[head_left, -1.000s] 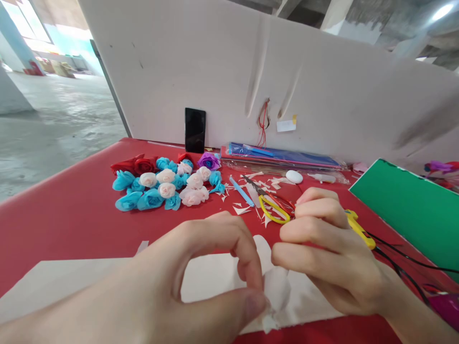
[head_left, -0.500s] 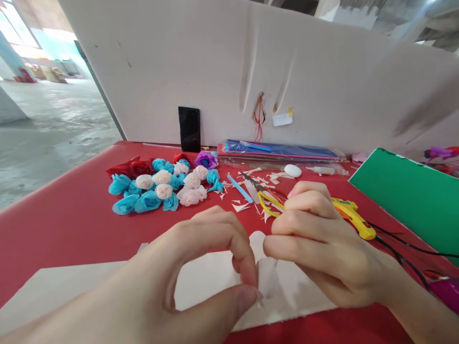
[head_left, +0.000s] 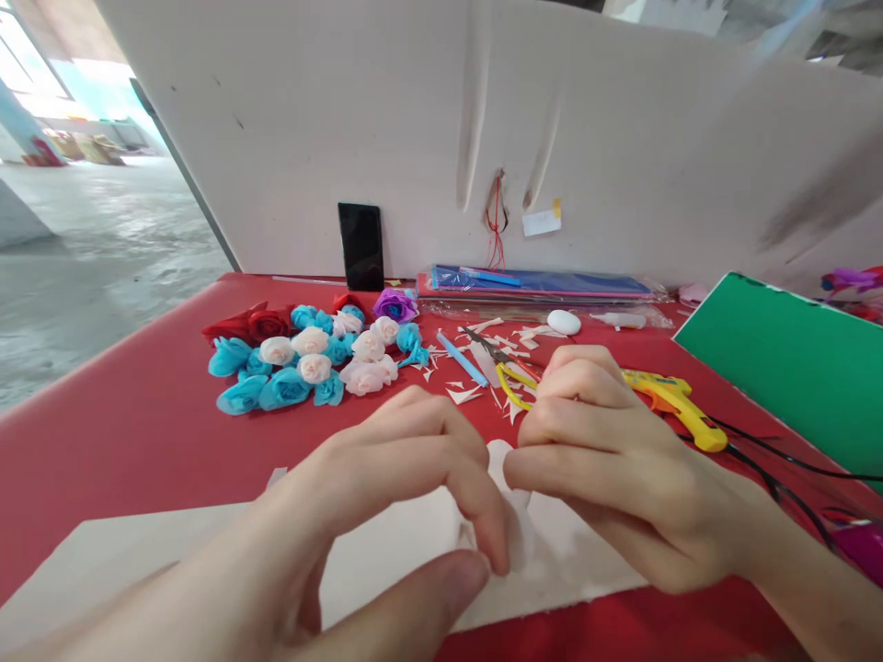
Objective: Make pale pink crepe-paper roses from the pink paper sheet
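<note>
Near the front of the red table, my left hand (head_left: pixel 386 496) is curled over a pale sheet (head_left: pixel 386 561), its thumb and index finger closed on a small pale paper piece (head_left: pixel 522 533). Opposite it, my right hand (head_left: pixel 621 469) has its fingers bent and pressed together at the upper end of that same piece. A rounded white tip of it stands up between the two hands. Where the right fingertips meet the paper is hidden behind the knuckles.
Blue, white, red and purple paper flowers (head_left: pixel 314 342) lie at back left. Behind my right hand are yellow-handled scissors (head_left: pixel 514 384), a blue stick (head_left: pixel 462 359) and paper scraps. A yellow glue gun (head_left: pixel 682 409) and green board (head_left: pixel 793 368) are at right. A black phone (head_left: pixel 361 246) leans on the wall.
My left index finger has moved slightly right and down over the small paper piece, and the thumb has shifted a little left. My right hand has barely moved.
</note>
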Demonstrator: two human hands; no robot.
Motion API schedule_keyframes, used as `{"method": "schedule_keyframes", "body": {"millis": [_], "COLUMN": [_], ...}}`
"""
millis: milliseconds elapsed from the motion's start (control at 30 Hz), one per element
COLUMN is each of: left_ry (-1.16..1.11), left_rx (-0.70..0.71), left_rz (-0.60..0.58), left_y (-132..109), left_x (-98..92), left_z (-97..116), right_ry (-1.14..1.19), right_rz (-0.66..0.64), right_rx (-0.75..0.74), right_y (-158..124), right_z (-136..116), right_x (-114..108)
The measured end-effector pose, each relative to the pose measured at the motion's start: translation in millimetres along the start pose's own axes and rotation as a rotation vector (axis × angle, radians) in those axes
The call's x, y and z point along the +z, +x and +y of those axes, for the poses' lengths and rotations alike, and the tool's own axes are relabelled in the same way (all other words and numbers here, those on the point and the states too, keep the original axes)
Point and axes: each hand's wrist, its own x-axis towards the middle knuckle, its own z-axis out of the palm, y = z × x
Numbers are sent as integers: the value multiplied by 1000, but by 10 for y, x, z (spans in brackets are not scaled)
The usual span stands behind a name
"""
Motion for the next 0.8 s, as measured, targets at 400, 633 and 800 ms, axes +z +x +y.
{"method": "schedule_keyframes", "body": {"millis": [400,633,800], "left_ry": [-90,-61,61], "left_rx": [5,-14,-20], "left_rz": [30,18,120], "left_y": [13,69,83], "left_x": [-12,-62,-101], "left_z": [2,35,-80], "right_ry": [170,114,-83], "right_rz": [-105,-85,59], "right_rx": [70,81,127], "right_y": [10,8,27], "right_z": [7,-19,-51], "right_x": [-47,-51,10]}}
